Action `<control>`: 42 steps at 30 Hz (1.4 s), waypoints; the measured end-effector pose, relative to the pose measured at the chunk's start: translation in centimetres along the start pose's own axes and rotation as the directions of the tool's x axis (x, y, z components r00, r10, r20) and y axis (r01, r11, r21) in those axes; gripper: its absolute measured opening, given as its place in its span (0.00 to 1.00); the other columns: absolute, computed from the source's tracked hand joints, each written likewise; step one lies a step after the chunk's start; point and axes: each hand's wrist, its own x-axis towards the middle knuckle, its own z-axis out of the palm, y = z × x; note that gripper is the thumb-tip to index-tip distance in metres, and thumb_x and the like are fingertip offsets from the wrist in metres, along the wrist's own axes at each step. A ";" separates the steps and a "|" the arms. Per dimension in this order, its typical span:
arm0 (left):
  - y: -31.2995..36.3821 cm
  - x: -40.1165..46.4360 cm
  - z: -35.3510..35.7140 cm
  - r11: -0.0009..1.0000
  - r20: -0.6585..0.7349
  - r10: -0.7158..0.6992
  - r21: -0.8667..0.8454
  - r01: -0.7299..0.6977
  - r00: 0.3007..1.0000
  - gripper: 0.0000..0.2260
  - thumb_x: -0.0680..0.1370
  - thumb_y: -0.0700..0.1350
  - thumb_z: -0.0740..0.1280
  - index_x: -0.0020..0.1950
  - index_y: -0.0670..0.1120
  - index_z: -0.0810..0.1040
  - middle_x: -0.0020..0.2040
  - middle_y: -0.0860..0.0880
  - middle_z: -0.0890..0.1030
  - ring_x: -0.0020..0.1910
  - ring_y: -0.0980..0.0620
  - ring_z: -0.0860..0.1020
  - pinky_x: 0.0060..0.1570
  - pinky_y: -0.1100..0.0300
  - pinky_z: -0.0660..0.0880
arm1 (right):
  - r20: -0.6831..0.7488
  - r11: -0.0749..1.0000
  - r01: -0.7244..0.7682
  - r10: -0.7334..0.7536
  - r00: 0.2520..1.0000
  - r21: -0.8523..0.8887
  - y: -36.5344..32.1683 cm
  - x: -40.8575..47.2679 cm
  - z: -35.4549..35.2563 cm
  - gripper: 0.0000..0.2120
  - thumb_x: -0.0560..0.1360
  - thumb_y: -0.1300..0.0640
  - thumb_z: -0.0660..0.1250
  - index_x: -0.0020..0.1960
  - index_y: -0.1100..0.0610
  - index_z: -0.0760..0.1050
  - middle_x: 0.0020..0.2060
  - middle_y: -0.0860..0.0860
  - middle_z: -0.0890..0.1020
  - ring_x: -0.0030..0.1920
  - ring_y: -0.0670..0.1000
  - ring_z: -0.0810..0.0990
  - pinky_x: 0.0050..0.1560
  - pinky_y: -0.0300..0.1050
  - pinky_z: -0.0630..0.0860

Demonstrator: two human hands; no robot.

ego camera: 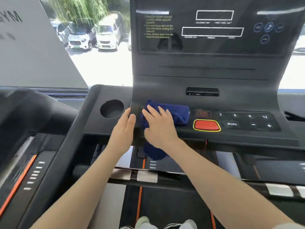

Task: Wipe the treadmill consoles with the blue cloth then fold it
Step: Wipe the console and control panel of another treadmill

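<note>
Blue cloth (175, 113) soft terry; console (206, 71) matt dark plastic; stop button (206, 125) glossy.

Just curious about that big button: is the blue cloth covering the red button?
No, the blue cloth lies left of the uncovered red button.

Sunlit window (102, 66) onto parked cars (79, 38)

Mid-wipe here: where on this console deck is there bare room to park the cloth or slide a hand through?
Bare deck lies around the round cup holder, left of the left hand, and on the band between the blue cloth and the port slot. It is crowded right of the right hand: red stop button, MODE key and number keys.
</note>
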 end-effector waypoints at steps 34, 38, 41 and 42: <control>3.2 -1.1 6.7 0.949 0.079 0.242 0.187 -0.252 0.967 0.21 0.82 0.50 0.50 0.75 0.47 0.59 0.77 0.52 0.53 0.75 0.56 0.49 0.68 0.66 0.45 | -0.175 0.982 0.120 -0.146 0.974 -0.148 13.5 -8.0 -0.2 0.40 0.64 0.69 0.69 0.73 0.50 0.63 0.73 0.54 0.63 0.72 0.61 0.61 0.69 0.57 0.64; 5.1 -1.7 10.5 0.904 0.145 0.337 0.227 -0.362 0.930 0.22 0.81 0.48 0.55 0.75 0.44 0.59 0.77 0.50 0.54 0.76 0.54 0.48 0.70 0.64 0.45 | -0.263 0.995 -0.014 -0.013 0.965 -0.100 19.1 -12.0 -1.7 0.31 0.68 0.63 0.51 0.69 0.53 0.69 0.70 0.56 0.68 0.69 0.63 0.66 0.65 0.59 0.67; 5.8 -1.8 12.8 0.840 0.202 0.404 0.305 -0.449 0.892 0.26 0.79 0.49 0.61 0.74 0.43 0.59 0.76 0.48 0.56 0.76 0.51 0.50 0.71 0.62 0.46 | -0.297 0.987 -0.098 0.056 0.953 -0.130 23.2 -14.6 -2.0 0.34 0.64 0.70 0.62 0.69 0.54 0.69 0.70 0.56 0.69 0.69 0.63 0.66 0.65 0.60 0.68; 6.0 -1.7 13.5 0.806 0.220 0.427 0.346 -0.479 0.877 0.27 0.78 0.50 0.63 0.74 0.42 0.60 0.76 0.47 0.57 0.76 0.49 0.51 0.71 0.60 0.46 | -0.304 0.983 -0.131 0.086 0.949 -0.131 24.5 -15.3 -2.2 0.36 0.62 0.71 0.66 0.70 0.54 0.69 0.70 0.57 0.68 0.69 0.63 0.66 0.65 0.60 0.67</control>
